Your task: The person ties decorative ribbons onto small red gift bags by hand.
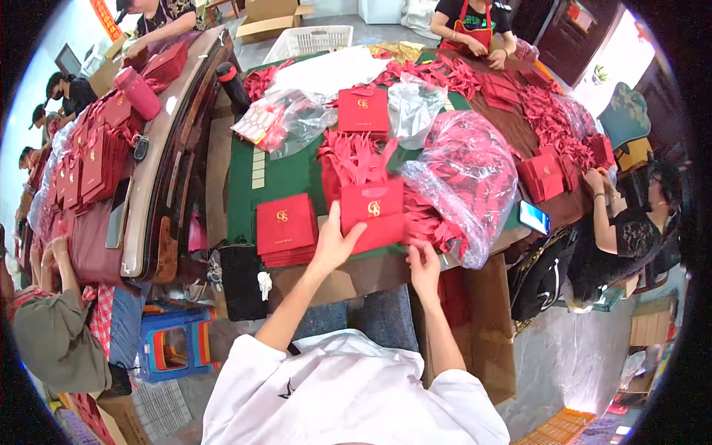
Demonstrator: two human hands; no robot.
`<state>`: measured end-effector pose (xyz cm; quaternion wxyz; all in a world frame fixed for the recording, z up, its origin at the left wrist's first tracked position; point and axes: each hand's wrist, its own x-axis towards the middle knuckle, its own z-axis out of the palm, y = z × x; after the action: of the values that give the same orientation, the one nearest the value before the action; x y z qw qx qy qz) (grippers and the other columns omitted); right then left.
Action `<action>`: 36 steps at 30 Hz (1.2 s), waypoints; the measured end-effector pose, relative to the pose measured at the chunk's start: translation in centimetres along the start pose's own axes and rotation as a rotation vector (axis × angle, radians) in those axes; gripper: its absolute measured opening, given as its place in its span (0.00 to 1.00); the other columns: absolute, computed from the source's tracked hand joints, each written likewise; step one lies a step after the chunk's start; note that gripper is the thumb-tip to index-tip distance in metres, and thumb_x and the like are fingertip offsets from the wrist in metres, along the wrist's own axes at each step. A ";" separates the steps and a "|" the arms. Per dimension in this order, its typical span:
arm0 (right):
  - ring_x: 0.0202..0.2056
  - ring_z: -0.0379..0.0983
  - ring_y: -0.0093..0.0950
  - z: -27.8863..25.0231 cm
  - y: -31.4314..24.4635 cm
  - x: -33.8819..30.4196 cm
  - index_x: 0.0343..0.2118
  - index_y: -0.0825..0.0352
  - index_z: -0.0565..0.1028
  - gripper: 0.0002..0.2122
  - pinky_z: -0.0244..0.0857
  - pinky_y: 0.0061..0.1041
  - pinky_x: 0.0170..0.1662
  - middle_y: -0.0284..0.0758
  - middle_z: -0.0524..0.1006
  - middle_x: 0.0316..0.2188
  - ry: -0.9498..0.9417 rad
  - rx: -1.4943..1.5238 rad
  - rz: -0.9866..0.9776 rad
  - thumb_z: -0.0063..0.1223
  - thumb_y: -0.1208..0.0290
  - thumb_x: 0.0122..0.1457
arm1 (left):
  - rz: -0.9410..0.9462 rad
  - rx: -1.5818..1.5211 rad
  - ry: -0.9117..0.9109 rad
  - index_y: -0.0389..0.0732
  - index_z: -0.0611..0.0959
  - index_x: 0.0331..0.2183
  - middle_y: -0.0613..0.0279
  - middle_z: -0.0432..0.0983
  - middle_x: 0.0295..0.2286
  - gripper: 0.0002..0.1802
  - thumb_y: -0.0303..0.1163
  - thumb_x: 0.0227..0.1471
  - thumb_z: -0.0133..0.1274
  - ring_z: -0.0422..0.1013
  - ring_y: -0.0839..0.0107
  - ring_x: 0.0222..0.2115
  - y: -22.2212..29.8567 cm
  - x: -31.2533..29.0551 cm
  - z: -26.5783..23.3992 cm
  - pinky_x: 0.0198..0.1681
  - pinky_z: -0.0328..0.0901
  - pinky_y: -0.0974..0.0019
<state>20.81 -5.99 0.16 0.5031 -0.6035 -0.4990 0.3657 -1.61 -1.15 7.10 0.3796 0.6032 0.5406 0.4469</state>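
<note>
My left hand [337, 241] is closed on the left side of a small red gift bag [378, 211] with a gold emblem, its thumb lying across the front. At the bag's lower right corner is my right hand [424, 267], its fingers curled together beside loose red ribbons [437, 230]; whatever they pinch is too small to make out. A neat stack of red gift bags [285, 226] lies left of my left hand. Behind the held bag is a heap of red ribbon handles [356, 156]. A clear plastic bag [475, 178] bulging with red ribbons sits to the right.
The green-topped table [241, 182] also carries another red bag stack [363, 107], crumpled clear plastic [415, 107], a dark bottle [232, 85] and a phone [534, 217]. A cardboard box [482, 326] stands below the right edge. Several people work around nearby tables.
</note>
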 end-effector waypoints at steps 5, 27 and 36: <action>0.32 0.73 0.26 1.2 -1.0 -2.1 0.42 0.69 0.76 0.08 0.67 0.24 0.37 0.37 0.76 0.31 -0.025 -0.165 -0.153 0.54 0.75 0.60 | 0.123 0.158 0.216 0.36 0.66 0.50 0.44 0.74 0.38 0.33 0.33 0.47 0.65 0.74 0.48 0.41 -3.3 -2.4 3.1 0.44 0.69 0.54; 0.29 0.68 0.33 -0.1 0.4 -2.7 0.36 0.70 0.74 0.04 0.65 0.29 0.32 0.40 0.70 0.30 0.146 -0.354 -0.296 0.52 0.82 0.58 | 0.067 0.837 0.284 0.42 0.66 0.60 0.44 0.53 0.60 0.45 0.37 0.40 0.66 0.48 0.43 0.62 -5.7 -6.4 -7.5 0.63 0.47 0.45; 0.59 0.56 0.49 4.8 -3.8 -2.3 0.58 0.58 0.68 0.31 0.53 0.48 0.60 0.45 0.62 0.57 -0.148 -0.618 -0.578 0.67 0.65 0.49 | -0.022 0.792 0.234 0.46 0.65 0.61 0.42 0.51 0.60 0.49 0.48 0.39 0.68 0.47 0.41 0.61 -6.5 -6.7 -5.8 0.62 0.42 0.40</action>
<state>14.81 -7.09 2.62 0.3433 -0.5332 -0.7685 0.0855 -9.23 -7.08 1.93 0.0590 0.6421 0.7167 0.2656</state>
